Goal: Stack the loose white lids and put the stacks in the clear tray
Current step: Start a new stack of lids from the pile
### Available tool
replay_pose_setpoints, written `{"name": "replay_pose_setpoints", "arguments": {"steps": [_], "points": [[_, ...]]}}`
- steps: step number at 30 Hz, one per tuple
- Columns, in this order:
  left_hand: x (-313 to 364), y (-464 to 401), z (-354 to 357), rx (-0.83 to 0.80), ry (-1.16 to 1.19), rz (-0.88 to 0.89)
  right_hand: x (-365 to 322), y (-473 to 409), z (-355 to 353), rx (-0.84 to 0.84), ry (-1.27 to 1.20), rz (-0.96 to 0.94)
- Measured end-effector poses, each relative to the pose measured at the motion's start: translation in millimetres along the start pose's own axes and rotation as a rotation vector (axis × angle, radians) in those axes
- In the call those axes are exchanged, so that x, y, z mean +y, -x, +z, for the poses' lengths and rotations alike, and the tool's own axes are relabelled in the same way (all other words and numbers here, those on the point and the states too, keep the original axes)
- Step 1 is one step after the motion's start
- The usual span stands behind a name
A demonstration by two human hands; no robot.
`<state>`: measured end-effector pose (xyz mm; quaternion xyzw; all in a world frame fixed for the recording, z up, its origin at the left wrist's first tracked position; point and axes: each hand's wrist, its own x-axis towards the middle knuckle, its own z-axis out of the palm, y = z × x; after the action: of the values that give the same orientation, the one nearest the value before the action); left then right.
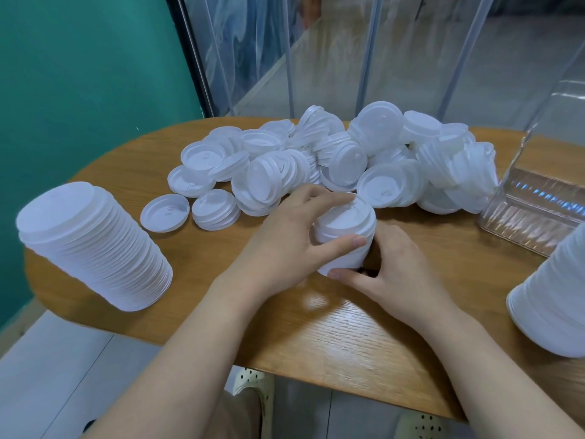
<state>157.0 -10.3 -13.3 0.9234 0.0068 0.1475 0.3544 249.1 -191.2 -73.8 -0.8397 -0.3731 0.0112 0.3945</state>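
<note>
Both hands cup a short stack on the table: left hand curled over its top, right hand pinching the base. Square the rims before adding from the pile; the tray waits at right.

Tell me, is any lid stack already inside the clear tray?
No. The tray holds no stack; the tall stacks stand on the table.

Loose white lids lie heaped across the frame's upper middle. I grip a short stack at centre. The clear tray sits right.
</note>
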Motion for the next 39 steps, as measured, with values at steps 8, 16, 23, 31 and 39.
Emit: {"name": "replay_pose_setpoints", "arguments": {"steps": [8,16,23,31,39], "points": [[2.7,-2.1,-1.7,-0.03,-0.066,0.011,1.2,-1.1,1.9,0.004,-0.015,-0.002],[-1.1,-0.8,-0.8,0.02,-0.013,0.003,2.2,0.9,1.1,-0.002,-0.038,0.008],[-3.6,-2.5,0.6,0.031,-0.003,0.034,1.3,1.0,0.9,0.01,-0.042,0.02],[-34.4,-7.8,-15.7,0.347,-0.06,-0.009,2.1,1.0,-0.2,-0.011,-0.021,0.056],[-92.9,-25.4,-26.5,0.346,-0.44,-0.284,2.7,1.9,-0.6,-0.026,-0.021,0.08]]}}
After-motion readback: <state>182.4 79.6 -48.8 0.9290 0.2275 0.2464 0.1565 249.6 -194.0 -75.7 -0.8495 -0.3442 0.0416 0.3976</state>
